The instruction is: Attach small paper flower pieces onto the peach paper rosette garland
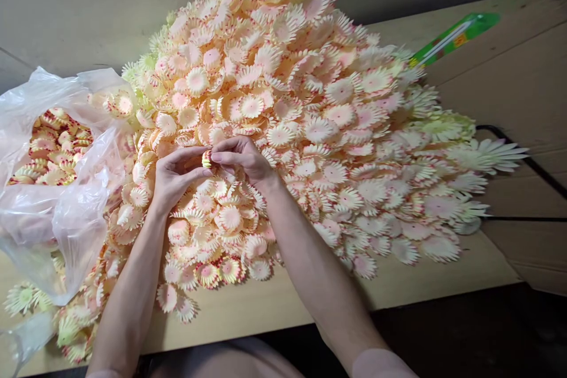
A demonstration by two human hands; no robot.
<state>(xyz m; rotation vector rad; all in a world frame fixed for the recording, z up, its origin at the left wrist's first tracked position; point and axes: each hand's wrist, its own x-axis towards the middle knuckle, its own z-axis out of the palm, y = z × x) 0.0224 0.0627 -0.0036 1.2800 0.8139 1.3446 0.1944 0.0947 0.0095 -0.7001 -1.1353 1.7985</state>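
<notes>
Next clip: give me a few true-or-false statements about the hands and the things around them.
1. The left hand and right hand pinch one small flower piece between them. True.
2. The plastic bag is empty. False: it holds more flower pieces.
3. The pile of flower pieces lies on a table. True.
4. The green packet lies beside the left hand. False: it lies at the pile's far right edge, away from both hands.
</notes>
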